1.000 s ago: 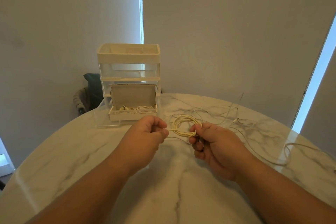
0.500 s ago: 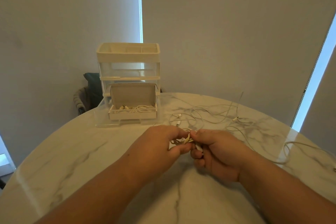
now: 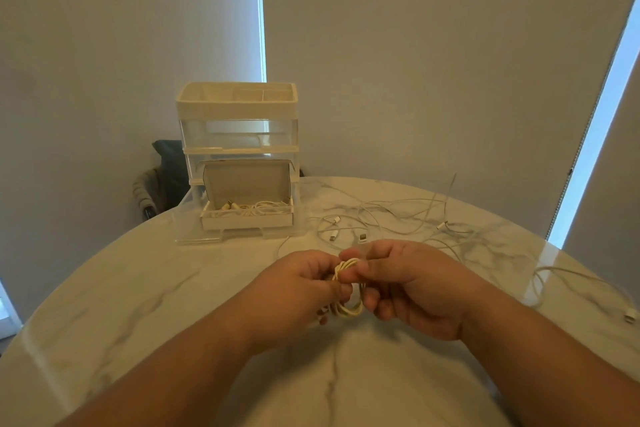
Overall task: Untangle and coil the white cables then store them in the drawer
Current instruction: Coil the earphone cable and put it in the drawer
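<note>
A small coil of white cable (image 3: 347,288) hangs between both hands just above the marble table (image 3: 173,305). My left hand (image 3: 304,284) pinches its left side, and my right hand (image 3: 412,284) grips its right side with curled fingers. Beyond the hands lies a loose tangle of white cables (image 3: 391,218) with several plugs showing. The clear organiser (image 3: 239,135) stands at the back left with its bottom drawer (image 3: 247,220) pulled out; an open box with coiled white cable (image 3: 256,207) sits in that drawer.
One more white cable (image 3: 568,284) trails along the table's right edge and ends in a plug (image 3: 631,316). A dark chair (image 3: 162,177) stands behind the table at left. Blinds cover the windows behind.
The two hands came together around the coil and drew it nearer to me. The open loop seen a second ago is now squeezed into a tight bundle between them.
</note>
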Tool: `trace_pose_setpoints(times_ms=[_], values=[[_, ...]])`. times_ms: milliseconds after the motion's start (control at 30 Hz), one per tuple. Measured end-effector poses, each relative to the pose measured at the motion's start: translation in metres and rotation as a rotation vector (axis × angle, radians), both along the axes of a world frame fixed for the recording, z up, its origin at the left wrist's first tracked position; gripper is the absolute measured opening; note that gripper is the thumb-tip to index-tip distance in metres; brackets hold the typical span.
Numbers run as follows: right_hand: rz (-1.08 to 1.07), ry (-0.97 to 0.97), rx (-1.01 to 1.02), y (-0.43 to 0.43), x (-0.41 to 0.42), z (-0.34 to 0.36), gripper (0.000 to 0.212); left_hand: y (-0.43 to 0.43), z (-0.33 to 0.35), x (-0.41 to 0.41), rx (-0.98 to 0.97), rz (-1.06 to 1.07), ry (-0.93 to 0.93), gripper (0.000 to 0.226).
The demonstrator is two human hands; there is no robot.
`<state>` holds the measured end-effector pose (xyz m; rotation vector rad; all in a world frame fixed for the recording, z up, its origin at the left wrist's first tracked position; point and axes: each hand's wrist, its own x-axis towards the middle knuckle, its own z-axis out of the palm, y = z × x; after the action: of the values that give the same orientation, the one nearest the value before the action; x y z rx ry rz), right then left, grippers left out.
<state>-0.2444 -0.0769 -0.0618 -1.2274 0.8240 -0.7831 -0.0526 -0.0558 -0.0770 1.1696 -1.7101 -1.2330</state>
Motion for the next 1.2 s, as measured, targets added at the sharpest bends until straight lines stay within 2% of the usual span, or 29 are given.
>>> trace_pose_setpoints(times_ms=[33,133,200,367,400,533,633,733,867,933,967,1033,1067,1133,1200], values=[[-0.077,0.036,-0.012,0.001,0.003,0.000,0.020,0.001,0.000,-0.001,0.044,-0.002,0.029,0.015],[-0.275,0.218,-0.170,-0.003,0.004,-0.006,0.029,0.001,0.002,-0.004,0.133,0.072,0.109,0.016],[-0.332,0.263,-0.264,-0.005,0.004,-0.010,0.028,0.000,0.003,-0.003,0.179,0.134,0.190,0.016],[-0.225,-0.010,-0.069,-0.002,0.014,-0.017,0.009,0.001,0.005,-0.003,0.304,0.105,0.275,0.025],[-0.226,-0.007,-0.068,-0.002,0.015,-0.018,0.007,0.002,0.005,-0.003,0.319,0.120,0.256,0.027],[-0.273,0.010,-0.095,-0.004,0.018,-0.020,0.024,0.002,0.006,0.001,0.256,0.155,0.096,0.028],[-0.261,-0.044,-0.015,-0.003,0.020,-0.021,0.019,-0.001,0.006,0.005,0.172,0.225,0.021,0.024],[-0.282,-0.073,0.020,-0.004,0.023,-0.022,0.015,-0.004,0.006,0.007,0.131,0.325,0.060,0.023],[-0.430,-0.069,-0.022,-0.006,0.022,-0.023,0.016,-0.003,0.009,0.005,0.052,0.650,-0.110,0.057],[-0.476,-0.098,-0.041,-0.007,0.020,-0.022,0.017,0.005,0.015,-0.002,0.240,0.733,0.064,0.064],[-0.489,-0.128,-0.042,-0.007,0.021,-0.022,0.016,0.008,0.018,-0.005,0.381,0.676,0.214,0.061],[-0.498,-0.188,-0.034,-0.006,0.022,-0.020,0.014,0.016,0.020,-0.013,0.672,0.396,0.451,0.060],[-0.493,-0.201,-0.033,-0.005,0.022,-0.019,0.013,0.020,0.019,-0.017,0.755,0.247,0.479,0.069],[-0.470,-0.194,-0.037,-0.003,0.024,-0.019,0.014,0.018,0.013,-0.021,0.758,0.145,0.526,0.085],[-0.447,-0.144,-0.059,-0.001,0.026,-0.021,0.014,0.014,0.008,-0.026,0.619,0.216,0.682,0.068]])
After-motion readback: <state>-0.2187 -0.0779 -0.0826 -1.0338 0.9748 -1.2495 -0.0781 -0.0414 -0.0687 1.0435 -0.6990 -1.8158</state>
